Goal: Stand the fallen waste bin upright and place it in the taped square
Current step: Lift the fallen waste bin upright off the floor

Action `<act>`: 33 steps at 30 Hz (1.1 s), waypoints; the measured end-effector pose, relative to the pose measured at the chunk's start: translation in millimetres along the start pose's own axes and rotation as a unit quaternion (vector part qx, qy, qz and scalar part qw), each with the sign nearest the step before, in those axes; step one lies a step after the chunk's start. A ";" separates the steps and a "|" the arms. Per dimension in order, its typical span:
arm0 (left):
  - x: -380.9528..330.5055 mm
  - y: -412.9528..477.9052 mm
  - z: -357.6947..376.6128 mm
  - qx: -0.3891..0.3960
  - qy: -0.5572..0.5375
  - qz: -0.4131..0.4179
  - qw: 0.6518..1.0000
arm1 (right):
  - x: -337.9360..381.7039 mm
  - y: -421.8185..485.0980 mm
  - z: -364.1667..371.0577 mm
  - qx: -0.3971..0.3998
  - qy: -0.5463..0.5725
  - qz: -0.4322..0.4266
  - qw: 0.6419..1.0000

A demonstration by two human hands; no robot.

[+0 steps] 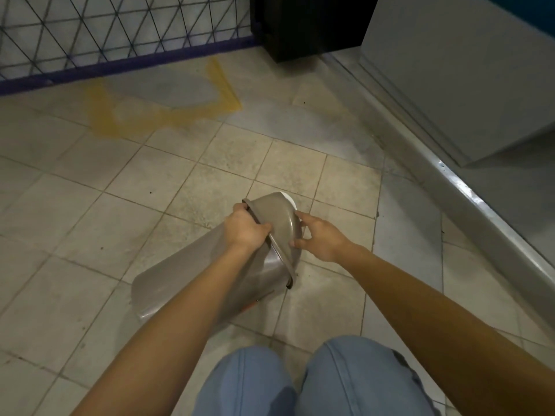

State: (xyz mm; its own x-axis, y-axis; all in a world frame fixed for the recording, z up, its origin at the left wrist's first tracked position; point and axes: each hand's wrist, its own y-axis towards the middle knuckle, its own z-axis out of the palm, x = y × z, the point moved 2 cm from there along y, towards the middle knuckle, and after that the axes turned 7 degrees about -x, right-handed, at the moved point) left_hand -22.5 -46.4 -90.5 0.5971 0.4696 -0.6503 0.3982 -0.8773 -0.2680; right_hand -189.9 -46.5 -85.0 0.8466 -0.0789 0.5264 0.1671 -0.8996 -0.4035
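My left hand point(244, 228) is clenched around the rim of the waste bin point(186, 280), fingers hooked over the edge beside its domed lid point(277, 219). My right hand point(319, 238) rests open-fingered against the lid's curved side. The smooth grey plastic bin lies tipped on the pale tiled floor point(90, 220), well short of the worn yellow taped square point(162, 97) by the wire mesh fence point(105, 28).

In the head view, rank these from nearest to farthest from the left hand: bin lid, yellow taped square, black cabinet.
1. Bin lid: gripped at its rim by the left hand.
2. Yellow taped square: on the floor ahead, by the mesh fence.
3. Black cabinet: beyond it, far right corner.
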 end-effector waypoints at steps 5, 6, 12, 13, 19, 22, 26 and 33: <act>-6.7 -7.0 2.5 0.008 -0.054 -0.035 0.998 | -0.5 -3.0 3.2 -0.016 0.012 0.003 1.000; -8.1 -9.0 3.2 0.012 -0.074 -0.047 0.996 | 0.1 -3.4 3.0 -0.017 0.011 0.004 1.000; -4.9 -12.0 -6.0 -0.003 -0.151 -0.078 0.985 | -1.5 -1.7 -1.3 0.007 0.029 0.013 0.999; -4.2 -11.7 -10.5 -0.008 -0.165 -0.080 0.983 | -2.3 -1.4 -2.7 0.007 0.036 0.021 0.999; -9.1 -14.7 -38.1 -0.025 -0.240 -0.074 0.968 | -7.0 -4.7 -6.3 0.008 0.010 0.057 0.998; -12.2 -16.3 -51.0 -0.031 -0.264 -0.071 0.961 | -4.5 -6.5 -5.1 0.007 -0.024 0.070 0.997; -13.9 -19.0 -66.6 -0.037 -0.289 -0.063 0.955 | -3.1 -7.9 -3.4 -0.004 -0.063 0.108 0.992; -8.8 -20.3 -92.9 -0.008 -0.366 -0.063 0.928 | -11.5 -15.3 4.2 0.009 -0.001 0.159 0.987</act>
State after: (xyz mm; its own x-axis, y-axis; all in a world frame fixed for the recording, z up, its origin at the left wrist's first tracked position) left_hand 28.9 -23.5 -13.2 -0.0871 0.3704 -0.9248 0.4469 -0.8151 -0.3686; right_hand -200.0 -30.0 -88.0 0.8591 -0.3546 0.3692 -0.0976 -0.8215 -0.5619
